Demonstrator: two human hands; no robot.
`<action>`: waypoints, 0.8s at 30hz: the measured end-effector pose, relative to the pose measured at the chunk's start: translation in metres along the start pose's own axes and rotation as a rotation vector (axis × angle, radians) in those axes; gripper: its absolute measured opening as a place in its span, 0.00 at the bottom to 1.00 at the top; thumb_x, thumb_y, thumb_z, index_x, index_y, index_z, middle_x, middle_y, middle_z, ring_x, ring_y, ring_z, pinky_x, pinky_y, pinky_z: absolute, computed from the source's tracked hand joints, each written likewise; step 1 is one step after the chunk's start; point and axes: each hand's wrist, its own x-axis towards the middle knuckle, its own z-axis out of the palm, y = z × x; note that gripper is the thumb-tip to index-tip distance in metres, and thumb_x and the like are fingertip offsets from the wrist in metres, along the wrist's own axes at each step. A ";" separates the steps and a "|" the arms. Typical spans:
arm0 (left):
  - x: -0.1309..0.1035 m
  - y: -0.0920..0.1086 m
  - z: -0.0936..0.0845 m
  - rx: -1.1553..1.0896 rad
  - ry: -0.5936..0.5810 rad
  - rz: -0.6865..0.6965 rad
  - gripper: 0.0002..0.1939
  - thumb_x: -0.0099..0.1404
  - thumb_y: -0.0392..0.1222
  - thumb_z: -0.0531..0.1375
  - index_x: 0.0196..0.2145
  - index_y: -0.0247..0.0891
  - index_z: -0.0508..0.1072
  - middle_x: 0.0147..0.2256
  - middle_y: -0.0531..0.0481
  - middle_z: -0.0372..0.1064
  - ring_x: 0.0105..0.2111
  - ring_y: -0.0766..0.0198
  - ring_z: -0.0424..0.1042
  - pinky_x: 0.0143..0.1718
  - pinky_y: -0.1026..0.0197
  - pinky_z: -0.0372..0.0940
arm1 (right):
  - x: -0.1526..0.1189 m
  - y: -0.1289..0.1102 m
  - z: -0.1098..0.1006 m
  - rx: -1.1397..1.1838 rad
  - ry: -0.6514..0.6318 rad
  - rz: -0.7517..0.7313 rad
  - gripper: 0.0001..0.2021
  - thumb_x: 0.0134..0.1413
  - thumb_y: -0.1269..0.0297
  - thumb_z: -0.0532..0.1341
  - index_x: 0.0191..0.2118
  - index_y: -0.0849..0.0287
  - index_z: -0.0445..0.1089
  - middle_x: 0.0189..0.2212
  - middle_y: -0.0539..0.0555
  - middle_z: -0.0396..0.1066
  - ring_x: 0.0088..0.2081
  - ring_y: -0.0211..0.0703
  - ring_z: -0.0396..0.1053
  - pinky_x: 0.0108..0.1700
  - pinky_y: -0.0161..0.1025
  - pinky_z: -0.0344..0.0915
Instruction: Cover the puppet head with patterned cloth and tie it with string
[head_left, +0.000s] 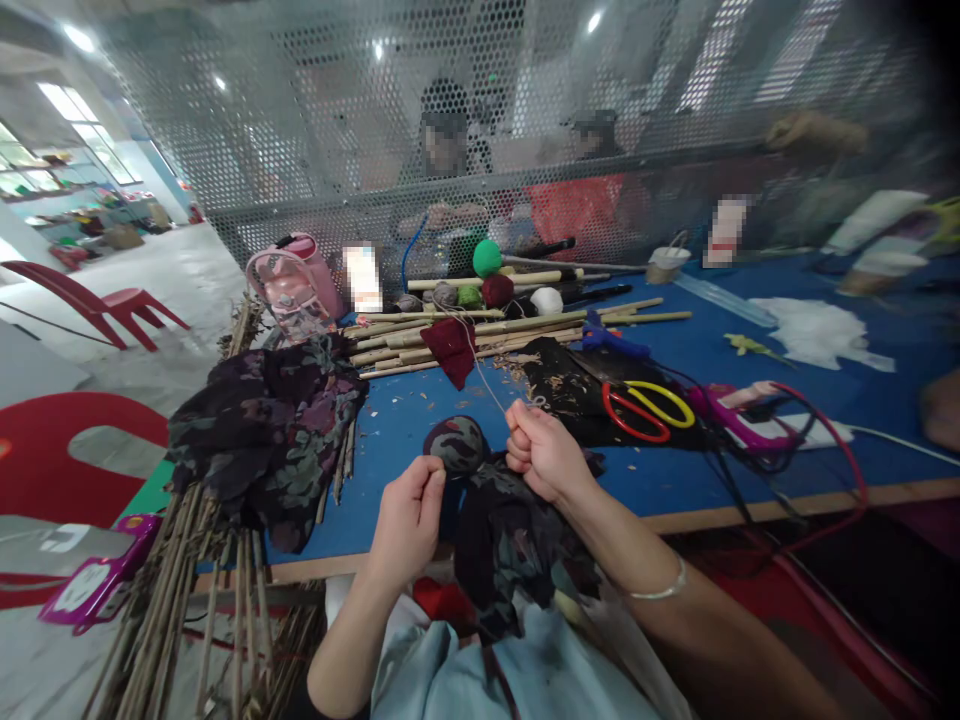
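Note:
A round ball wrapped in dark camouflage cloth point(456, 446) is between my hands, near the table's front edge. The loose cloth point(517, 540) hangs from it over the edge toward my lap. My left hand point(411, 505) is closed at the ball's lower left side; what its fingers pinch is too small to make out. My right hand point(544, 450) is closed on a thin string point(491, 392), right of the ball. That string runs up toward the yarn balls point(445, 296) at the back.
Wooden sticks point(405, 345) and a dark red cloth point(451, 350) lie behind. Scissors point(649, 408) rest on black cloth at the right, near a purple device point(750, 420) with cables. Patterned cloth point(277, 430) lies left. People sit beyond the perforated screen point(315, 130).

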 end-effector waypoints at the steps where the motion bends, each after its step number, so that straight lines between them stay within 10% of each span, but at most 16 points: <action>1: 0.001 0.002 0.000 -0.013 -0.002 -0.006 0.11 0.67 0.43 0.47 0.32 0.38 0.65 0.24 0.56 0.58 0.25 0.67 0.57 0.28 0.65 0.52 | -0.001 -0.001 0.001 -0.008 0.011 -0.021 0.22 0.44 0.47 0.63 0.22 0.57 0.53 0.09 0.37 0.40 0.12 0.26 0.35 0.14 0.26 0.37; 4: 0.005 0.012 0.002 -0.033 -0.020 0.011 0.10 0.66 0.43 0.48 0.32 0.39 0.66 0.24 0.55 0.59 0.25 0.67 0.59 0.28 0.65 0.53 | -0.010 -0.012 0.012 -0.078 -0.071 -0.154 0.22 0.48 0.45 0.60 0.21 0.57 0.53 0.11 0.38 0.39 0.13 0.27 0.37 0.16 0.28 0.41; 10: 0.026 0.031 0.013 0.075 0.030 0.136 0.07 0.59 0.37 0.54 0.30 0.36 0.72 0.29 0.46 0.70 0.27 0.62 0.67 0.30 0.62 0.57 | -0.032 -0.048 0.056 -0.832 -0.693 -0.645 0.15 0.58 0.59 0.54 0.25 0.59 0.69 0.26 0.53 0.68 0.34 0.39 0.67 0.38 0.38 0.63; 13: 0.034 0.033 0.012 0.037 0.055 0.065 0.12 0.63 0.40 0.50 0.29 0.35 0.73 0.26 0.47 0.70 0.26 0.62 0.66 0.27 0.63 0.55 | -0.023 -0.051 0.052 -1.032 -0.635 -0.836 0.10 0.58 0.61 0.55 0.37 0.58 0.73 0.40 0.57 0.71 0.50 0.47 0.63 0.53 0.45 0.56; 16: 0.034 0.032 0.009 -0.146 0.043 -0.019 0.17 0.65 0.47 0.49 0.27 0.36 0.70 0.22 0.53 0.65 0.24 0.66 0.61 0.26 0.65 0.53 | -0.002 -0.043 0.029 -1.043 -0.563 -0.729 0.18 0.57 0.59 0.55 0.52 0.58 0.66 0.50 0.58 0.67 0.53 0.48 0.61 0.56 0.47 0.55; 20: 0.028 0.028 0.012 -0.217 0.033 -0.006 0.17 0.66 0.49 0.49 0.25 0.36 0.67 0.21 0.56 0.57 0.24 0.68 0.56 0.27 0.66 0.51 | 0.027 -0.030 0.006 -0.915 -0.520 -0.558 0.19 0.60 0.61 0.46 0.47 0.61 0.69 0.47 0.57 0.70 0.50 0.43 0.65 0.54 0.43 0.57; 24: 0.022 0.023 0.016 -0.236 0.060 -0.007 0.17 0.66 0.48 0.49 0.25 0.36 0.66 0.21 0.56 0.57 0.25 0.67 0.56 0.28 0.65 0.51 | 0.037 -0.019 0.009 -0.987 -0.622 -0.332 0.22 0.46 0.61 0.62 0.49 0.61 0.67 0.39 0.54 0.72 0.39 0.41 0.67 0.42 0.37 0.63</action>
